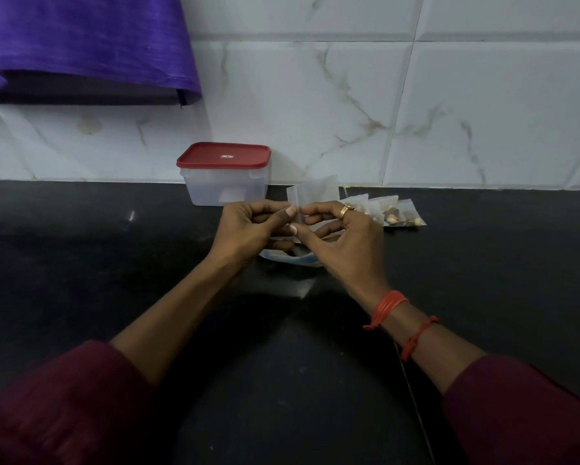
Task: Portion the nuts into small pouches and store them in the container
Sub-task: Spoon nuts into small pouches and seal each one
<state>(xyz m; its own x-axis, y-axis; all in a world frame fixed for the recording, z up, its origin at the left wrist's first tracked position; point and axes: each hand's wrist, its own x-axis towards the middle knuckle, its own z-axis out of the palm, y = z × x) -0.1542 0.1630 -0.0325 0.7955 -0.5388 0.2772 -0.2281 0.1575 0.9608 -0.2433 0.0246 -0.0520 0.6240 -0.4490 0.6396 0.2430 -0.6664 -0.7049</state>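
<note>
Translucent pouch (pixel 312 193), empty as far as shows, stands upright between both hands, its top edge rising in front of the foot of the tiled wall (pixel 349 112). Left hand (pixel 248 229) and right hand (pixel 342 236) each pinch its lower edge, thumb against curled fingers, with the thumbs nearly touching. Under them a clear plastic bag (pixel 298 260) lies on the black countertop (pixel 80 246). Behind the left hand the container (pixel 226 189) sits against the wall, its red lid (pixel 224 156) on. Filled pouches (pixel 389 213) overlap in a row just right of the right hand, near the wall edge. Counter stretches wide to the left of the container and to the right of the filled pouches.
</note>
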